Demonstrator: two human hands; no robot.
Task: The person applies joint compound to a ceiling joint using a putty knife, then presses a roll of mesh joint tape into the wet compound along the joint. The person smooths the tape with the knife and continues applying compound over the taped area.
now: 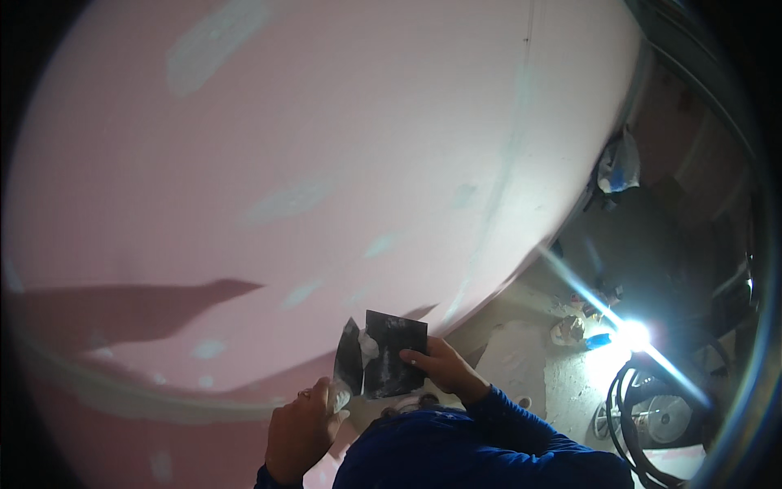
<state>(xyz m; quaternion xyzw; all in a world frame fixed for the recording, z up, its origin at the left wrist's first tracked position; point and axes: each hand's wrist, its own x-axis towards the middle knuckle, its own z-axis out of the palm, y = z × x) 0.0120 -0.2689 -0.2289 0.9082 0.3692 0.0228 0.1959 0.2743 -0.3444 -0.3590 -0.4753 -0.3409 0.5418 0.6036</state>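
My left hand [303, 432] is closed around the handle of a putty knife [349, 354], its narrow dark blade pointing up and away from me. In my right hand [450, 368] is a dark, flat rectangular plate [395, 363], pinched at its right edge with the thumb on top. A lump of white filler [369, 345] sits at the plate's left edge, beside the knife blade. Whether the blade touches the plate, I cannot tell. Both tools are in front of a pink wall panel [391, 163] with pale patches of filler.
A bright work lamp [631, 335] shines from the lower right, with looped black cables [627, 407] beside it. Farther back, a plastic bag [621, 167] is near the wall's right edge. Small debris lies on the dusty floor [509, 359].
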